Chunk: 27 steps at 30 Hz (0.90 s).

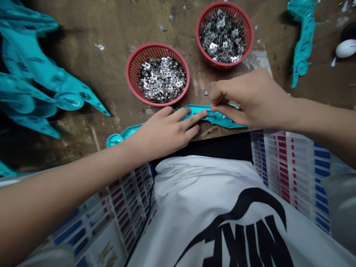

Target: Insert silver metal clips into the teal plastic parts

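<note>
A long teal plastic part (pixel 228 121) lies along the near edge of the wooden table. My left hand (pixel 169 129) rests flat across its middle, fingers spread and pressing on it, which hides part of its length. Over its right half, my right hand (pixel 247 98) is closed in a pinch with the fingertips at the part's surface. A thin, shiny metal piece (pixel 221 97) shows between those fingers; its full shape is hidden. Just left of the right hand, a small square metal clip (pixel 205 93) lies on the wood.
Two red baskets, one nearer (pixel 129 79) and one farther right (pixel 198 35), hold many small metal clips. More teal parts (pixel 41 70) are heaped at left; another teal part (pixel 302 48) lies at right. Plastic crates (pixel 289 163) stand below the table edge (pixel 222 136).
</note>
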### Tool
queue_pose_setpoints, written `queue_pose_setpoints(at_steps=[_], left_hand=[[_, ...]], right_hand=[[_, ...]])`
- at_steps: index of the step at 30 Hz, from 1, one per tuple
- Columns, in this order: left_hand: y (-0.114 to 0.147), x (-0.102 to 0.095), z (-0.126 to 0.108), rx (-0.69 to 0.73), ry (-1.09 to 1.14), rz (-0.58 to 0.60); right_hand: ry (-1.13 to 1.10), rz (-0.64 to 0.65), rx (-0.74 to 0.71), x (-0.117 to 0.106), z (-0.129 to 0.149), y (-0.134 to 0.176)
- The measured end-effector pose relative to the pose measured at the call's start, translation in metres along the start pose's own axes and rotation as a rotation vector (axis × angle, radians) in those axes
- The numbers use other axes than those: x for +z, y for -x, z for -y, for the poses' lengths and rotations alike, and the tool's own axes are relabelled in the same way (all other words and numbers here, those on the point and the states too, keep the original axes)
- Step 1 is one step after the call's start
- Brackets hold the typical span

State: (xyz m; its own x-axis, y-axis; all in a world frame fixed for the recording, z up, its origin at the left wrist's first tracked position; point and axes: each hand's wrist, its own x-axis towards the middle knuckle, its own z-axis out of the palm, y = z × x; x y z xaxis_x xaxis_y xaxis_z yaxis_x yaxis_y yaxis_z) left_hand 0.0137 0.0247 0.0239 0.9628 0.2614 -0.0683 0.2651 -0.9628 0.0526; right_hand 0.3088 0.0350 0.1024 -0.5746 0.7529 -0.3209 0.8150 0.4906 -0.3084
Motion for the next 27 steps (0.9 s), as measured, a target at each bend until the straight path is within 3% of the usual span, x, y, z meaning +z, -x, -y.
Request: queue_pose_setpoints(at_steps=[9,15,21,27], left_hand=[[0.002,0.001,0.001,-0.017,0.035,-0.042],[0.006,-0.003,0.001,0.029,0.022,-0.027],[0.006,-0.003,0.000,0.019,0.017,0.004],[0.005,-0.004,0.001,0.039,-0.007,0.012]], right_hand=[[-0.051,0.015,-0.080,0.010,-0.003,0.003],[-0.242,-0.221,0.134,0.007,-0.009,0.011],[-0.281,-0.187,0.081,0.025,-0.014,0.002],[-0.280,-0.218,0.051,0.021,-0.012,0.003]])
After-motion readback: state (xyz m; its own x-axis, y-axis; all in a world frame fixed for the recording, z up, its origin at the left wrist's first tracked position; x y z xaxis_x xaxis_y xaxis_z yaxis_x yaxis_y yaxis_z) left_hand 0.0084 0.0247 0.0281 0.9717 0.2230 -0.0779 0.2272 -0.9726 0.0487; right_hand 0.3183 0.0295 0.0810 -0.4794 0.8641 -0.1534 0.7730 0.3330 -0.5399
